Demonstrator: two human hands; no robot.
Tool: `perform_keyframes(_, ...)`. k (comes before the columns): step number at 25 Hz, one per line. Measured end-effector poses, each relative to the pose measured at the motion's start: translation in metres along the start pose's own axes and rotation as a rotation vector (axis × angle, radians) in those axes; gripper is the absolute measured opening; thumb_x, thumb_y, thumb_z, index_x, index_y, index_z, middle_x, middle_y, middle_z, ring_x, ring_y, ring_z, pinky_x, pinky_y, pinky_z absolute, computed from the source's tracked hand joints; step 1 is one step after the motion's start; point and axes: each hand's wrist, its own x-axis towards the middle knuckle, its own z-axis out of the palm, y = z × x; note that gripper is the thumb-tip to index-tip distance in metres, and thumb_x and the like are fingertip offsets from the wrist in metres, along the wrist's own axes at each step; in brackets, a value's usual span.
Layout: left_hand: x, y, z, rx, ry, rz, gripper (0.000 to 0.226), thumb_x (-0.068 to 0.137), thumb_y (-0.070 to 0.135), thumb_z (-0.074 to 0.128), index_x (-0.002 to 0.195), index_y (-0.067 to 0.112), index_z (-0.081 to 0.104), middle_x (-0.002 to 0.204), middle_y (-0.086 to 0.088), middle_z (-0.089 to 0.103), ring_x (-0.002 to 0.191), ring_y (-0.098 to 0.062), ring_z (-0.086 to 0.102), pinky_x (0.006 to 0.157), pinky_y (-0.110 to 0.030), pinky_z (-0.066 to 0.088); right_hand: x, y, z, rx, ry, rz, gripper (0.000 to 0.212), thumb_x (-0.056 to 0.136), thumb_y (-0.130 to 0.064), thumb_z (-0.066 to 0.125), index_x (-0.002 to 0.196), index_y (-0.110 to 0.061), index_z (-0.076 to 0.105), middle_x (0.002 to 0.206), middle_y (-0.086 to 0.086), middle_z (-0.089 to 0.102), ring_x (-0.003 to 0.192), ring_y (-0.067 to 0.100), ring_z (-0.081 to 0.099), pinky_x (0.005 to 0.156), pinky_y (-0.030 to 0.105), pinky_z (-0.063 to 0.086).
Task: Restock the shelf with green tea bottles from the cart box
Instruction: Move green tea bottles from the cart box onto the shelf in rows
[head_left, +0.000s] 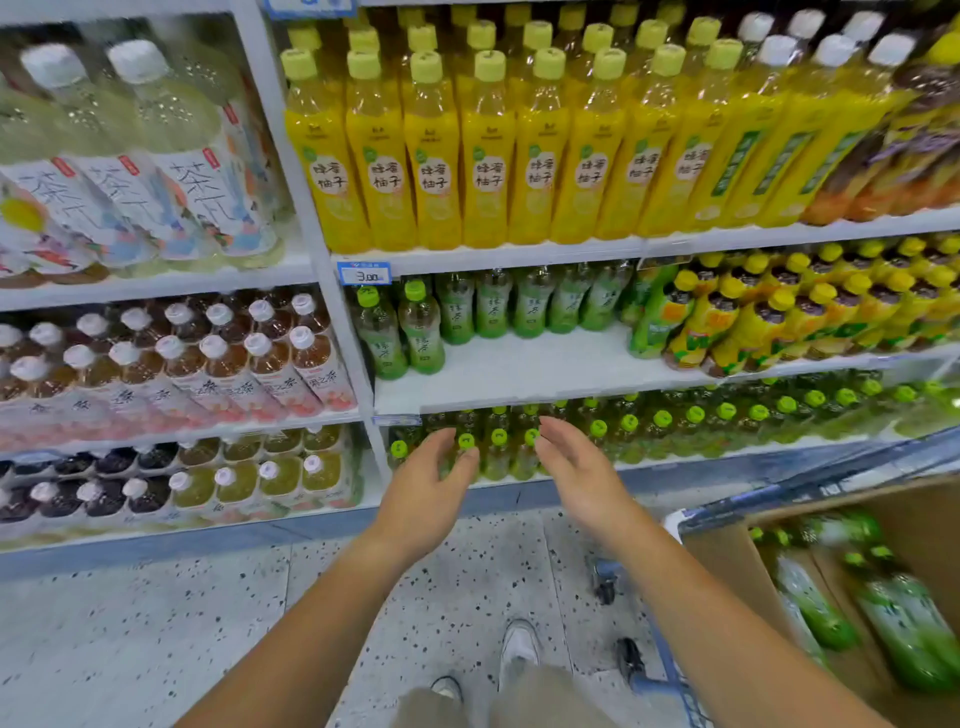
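Green tea bottles (422, 332) upright on shelf (519, 374), caps up; left hand (431, 486), right hand (579, 470) fingers (558, 434) loosely spread, empty.

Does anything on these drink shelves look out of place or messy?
The middle shelf looks uneven: two green tea bottles stand forward at its left, while the other green tea bottles sit far back, leaving bare shelf in front. Nothing looks spilled or damaged.

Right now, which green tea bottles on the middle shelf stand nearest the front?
The two leftmost bottles, by the white post; the rest line up along the back.
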Motion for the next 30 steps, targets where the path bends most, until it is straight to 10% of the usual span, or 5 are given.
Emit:
perform_keyframes(17, -0.089, 0.119, 0.261, 0.016, -0.583, 0.134, 0.061, 0.101, 0.046, 0.049, 0.155, 0.023, 0.031, 0.157, 0.005, 0.038, 0.141, -0.016, 0.040, 0.112, -0.034, 0.036, -0.226, 0.139, -0.208, 0.295, 0.625, 0.274, 0.048, 0.104, -0.030, 0.048, 0.149, -0.016, 0.040, 0.151, 0.000, 0.045, 0.123, 0.004, 0.045, 0.099, 0.020, 0.033)
perform_keyframes(30, -0.089, 0.118, 0.531, 0.025, -0.458, -0.293, 0.063, 0.100, 0.051, 0.049, 0.153, 0.020, 0.035, 0.145, 0.004, 0.051, 0.131, -0.017, 0.050, 0.106, -0.031, 0.038, -0.208, 0.346, -0.429, 0.096, 0.311, 0.482, 0.052, 0.102, -0.038, 0.049, 0.151, -0.023, 0.038, 0.152, -0.005, 0.045, 0.134, 0.008, 0.043, 0.115, 0.034, 0.034)
